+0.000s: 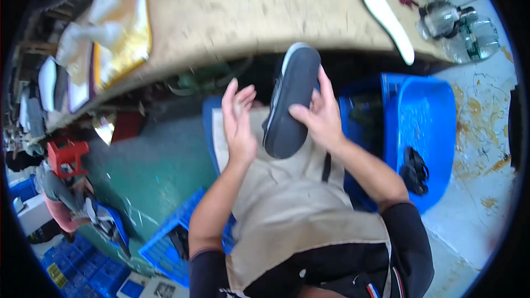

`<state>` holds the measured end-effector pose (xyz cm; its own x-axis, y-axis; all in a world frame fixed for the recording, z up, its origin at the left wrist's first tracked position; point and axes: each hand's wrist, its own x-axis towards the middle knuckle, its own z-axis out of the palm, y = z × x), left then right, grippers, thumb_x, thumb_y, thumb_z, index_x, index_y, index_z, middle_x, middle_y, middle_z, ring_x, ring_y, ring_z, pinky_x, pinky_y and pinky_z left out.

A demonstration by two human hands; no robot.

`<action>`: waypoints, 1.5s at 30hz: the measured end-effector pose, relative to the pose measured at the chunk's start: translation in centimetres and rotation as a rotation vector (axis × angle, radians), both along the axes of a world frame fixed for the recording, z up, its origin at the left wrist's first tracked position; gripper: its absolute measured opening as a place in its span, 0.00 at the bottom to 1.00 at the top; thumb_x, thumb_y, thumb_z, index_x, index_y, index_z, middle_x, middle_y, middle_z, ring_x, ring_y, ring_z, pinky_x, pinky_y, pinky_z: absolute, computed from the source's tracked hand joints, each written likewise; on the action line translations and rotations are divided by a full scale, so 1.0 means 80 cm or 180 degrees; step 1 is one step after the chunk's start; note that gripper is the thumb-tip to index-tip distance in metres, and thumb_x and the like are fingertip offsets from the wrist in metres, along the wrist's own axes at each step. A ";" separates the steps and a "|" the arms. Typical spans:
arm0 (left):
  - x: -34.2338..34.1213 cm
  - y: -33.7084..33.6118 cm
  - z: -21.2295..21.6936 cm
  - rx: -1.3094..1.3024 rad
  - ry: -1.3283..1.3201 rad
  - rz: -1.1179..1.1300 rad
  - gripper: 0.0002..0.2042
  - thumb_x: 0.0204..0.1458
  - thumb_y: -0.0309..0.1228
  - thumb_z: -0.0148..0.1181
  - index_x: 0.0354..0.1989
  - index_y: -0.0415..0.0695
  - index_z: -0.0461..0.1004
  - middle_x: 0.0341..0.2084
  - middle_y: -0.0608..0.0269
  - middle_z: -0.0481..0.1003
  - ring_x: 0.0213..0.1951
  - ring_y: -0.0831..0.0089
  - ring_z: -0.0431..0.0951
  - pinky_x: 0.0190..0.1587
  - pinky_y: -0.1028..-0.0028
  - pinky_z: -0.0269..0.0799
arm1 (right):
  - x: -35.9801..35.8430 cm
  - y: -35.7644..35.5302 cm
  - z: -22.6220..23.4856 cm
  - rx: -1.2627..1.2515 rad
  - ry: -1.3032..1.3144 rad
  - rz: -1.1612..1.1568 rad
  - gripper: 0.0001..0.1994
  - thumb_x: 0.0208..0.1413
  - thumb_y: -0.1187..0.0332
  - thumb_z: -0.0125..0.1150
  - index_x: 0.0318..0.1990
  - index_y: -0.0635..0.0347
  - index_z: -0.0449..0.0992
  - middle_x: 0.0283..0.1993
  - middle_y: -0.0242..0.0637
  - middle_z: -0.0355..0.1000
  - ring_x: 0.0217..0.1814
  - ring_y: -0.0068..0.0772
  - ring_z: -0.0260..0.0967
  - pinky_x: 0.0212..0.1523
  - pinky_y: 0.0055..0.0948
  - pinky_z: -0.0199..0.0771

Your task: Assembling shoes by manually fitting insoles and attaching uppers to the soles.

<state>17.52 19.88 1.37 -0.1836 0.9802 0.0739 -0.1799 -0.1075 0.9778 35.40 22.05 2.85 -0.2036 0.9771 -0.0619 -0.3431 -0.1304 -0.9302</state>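
My right hand (324, 116) grips a dark grey shoe (294, 102) by its right side, the thumb lying across its long flat face, which looks like the sole. A pale rim runs along the shoe's left edge and toe, and its far side is hidden. Just left of the shoe, my left hand (239, 124) is open, its fingers apart and holding nothing. A beige apron (281, 204) covers my lap below both hands.
On the workbench (248, 5) ahead lie a white insole-shaped piece (386, 19), clear bottles (464, 30) and a yellow-edged tray (124, 49). A blue tub (425, 132) at right holds black sandals (414, 171). Blue crate (171, 237), red stool (67, 154) and another person (63, 204) are left.
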 end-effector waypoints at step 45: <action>0.000 -0.082 -0.100 -0.1447 -0.0267 -0.0087 0.24 0.70 0.39 0.42 0.68 0.36 0.59 0.60 0.46 0.68 0.59 0.63 0.69 0.63 0.69 0.63 | -0.003 -0.044 -0.093 -0.0842 -0.0944 0.1545 0.05 0.57 0.76 0.65 0.41 0.64 0.79 0.37 0.34 0.78 0.35 0.21 0.73 0.40 0.17 0.74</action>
